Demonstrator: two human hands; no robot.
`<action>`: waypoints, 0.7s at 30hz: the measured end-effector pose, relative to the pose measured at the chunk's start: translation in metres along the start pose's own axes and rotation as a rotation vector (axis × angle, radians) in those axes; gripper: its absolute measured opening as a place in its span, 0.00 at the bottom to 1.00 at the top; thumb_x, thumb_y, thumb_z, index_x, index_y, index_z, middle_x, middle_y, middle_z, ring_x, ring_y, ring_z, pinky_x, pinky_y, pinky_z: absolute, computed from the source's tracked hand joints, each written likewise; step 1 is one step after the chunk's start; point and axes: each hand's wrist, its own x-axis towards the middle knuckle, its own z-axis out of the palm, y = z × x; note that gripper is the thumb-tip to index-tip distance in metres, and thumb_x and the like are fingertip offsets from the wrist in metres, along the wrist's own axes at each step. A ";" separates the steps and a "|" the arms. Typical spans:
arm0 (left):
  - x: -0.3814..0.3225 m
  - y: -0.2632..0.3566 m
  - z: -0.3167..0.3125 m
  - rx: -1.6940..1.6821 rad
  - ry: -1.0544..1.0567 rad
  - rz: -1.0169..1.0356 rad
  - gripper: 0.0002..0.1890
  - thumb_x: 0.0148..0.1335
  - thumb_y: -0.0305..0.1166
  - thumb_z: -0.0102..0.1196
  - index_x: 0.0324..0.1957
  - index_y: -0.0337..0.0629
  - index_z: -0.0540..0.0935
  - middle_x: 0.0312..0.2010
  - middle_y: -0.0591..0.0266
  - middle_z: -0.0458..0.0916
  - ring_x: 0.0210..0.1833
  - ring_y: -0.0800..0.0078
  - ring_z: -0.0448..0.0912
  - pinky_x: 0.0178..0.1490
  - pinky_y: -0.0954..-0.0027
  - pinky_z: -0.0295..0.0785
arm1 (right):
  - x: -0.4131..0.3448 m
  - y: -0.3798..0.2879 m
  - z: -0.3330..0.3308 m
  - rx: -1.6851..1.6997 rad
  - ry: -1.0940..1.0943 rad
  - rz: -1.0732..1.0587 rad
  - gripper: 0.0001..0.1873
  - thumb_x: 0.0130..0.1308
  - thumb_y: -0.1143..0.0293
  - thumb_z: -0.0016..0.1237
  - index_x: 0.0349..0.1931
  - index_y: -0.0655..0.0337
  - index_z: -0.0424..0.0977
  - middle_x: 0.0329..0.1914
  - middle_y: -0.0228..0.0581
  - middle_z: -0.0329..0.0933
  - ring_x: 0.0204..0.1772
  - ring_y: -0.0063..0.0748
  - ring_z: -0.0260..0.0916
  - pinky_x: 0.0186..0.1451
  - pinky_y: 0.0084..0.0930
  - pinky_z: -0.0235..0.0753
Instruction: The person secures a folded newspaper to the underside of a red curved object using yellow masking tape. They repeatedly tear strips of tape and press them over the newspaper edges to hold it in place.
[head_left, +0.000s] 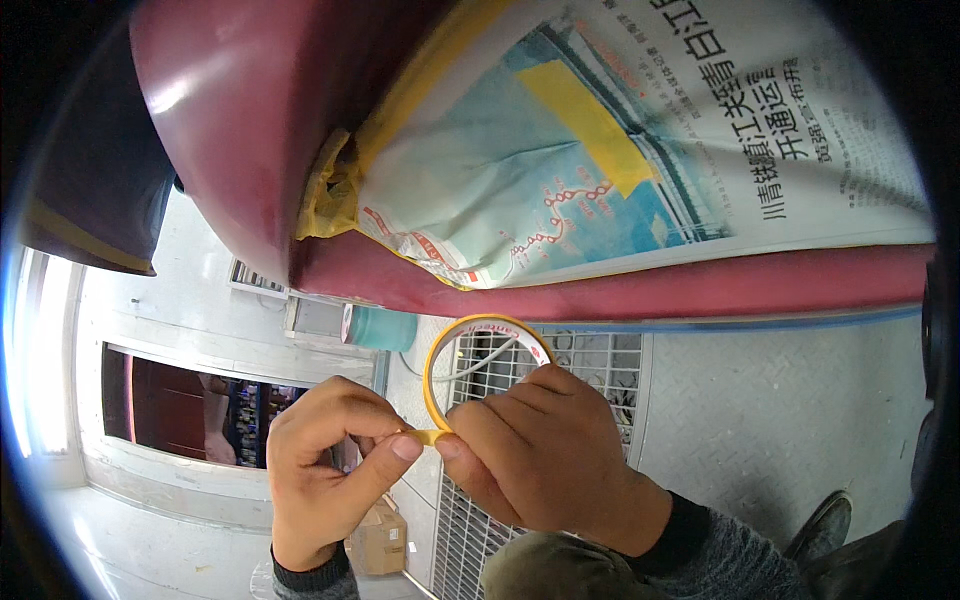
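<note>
A roll of yellow masking tape (431, 382) stands on edge in my right hand (544, 450), gripped at its lower right rim. Maker's lettering, Cantech, shows inside its core. My left hand (334, 461) pinches the strip's free end (427, 436) between thumb and forefinger, and my right thumb rests close beside it. Above both hands is a glossy dark red vehicle body panel (225, 142). Newspaper (465, 180) covers part of the panel, held along its edges by yellow tape. One wide tape piece (589, 124) lies across the printed picture, and crumpled tape (330, 195) bunches at the paper's left corner.
Blue tape (720, 321) runs along the panel's lower edge. Metal floor grating (480, 517) lies below my hands, beside patterned floor plate (750, 397). A teal cylindrical container (382, 328), a cardboard box (379, 536) and a wall window (169, 405) are at the left.
</note>
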 end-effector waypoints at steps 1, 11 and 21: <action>0.000 -0.003 0.002 0.039 0.016 0.054 0.08 0.57 0.26 0.72 0.32 0.35 0.84 0.29 0.62 0.83 0.27 0.77 0.75 0.32 0.76 0.68 | 0.000 0.000 0.002 0.022 -0.004 0.015 0.09 0.70 0.65 0.54 0.34 0.60 0.73 0.20 0.34 0.71 0.21 0.35 0.69 0.35 0.32 0.69; -0.023 0.015 0.026 -0.073 0.866 0.327 0.11 0.82 0.40 0.43 0.47 0.42 0.70 0.40 0.62 0.73 0.30 0.78 0.66 0.37 0.81 0.71 | -0.014 -0.008 0.002 0.963 0.138 0.741 0.16 0.82 0.60 0.40 0.37 0.60 0.75 0.17 0.32 0.70 0.20 0.26 0.69 0.27 0.32 0.68; 0.050 -0.002 0.087 0.087 0.378 0.430 0.11 0.75 0.28 0.48 0.35 0.30 0.72 0.75 0.22 0.55 0.32 0.80 0.82 0.34 0.80 0.76 | -0.044 0.019 0.017 0.470 -0.187 0.632 0.21 0.77 0.59 0.47 0.58 0.68 0.76 0.22 0.47 0.79 0.24 0.42 0.81 0.28 0.34 0.76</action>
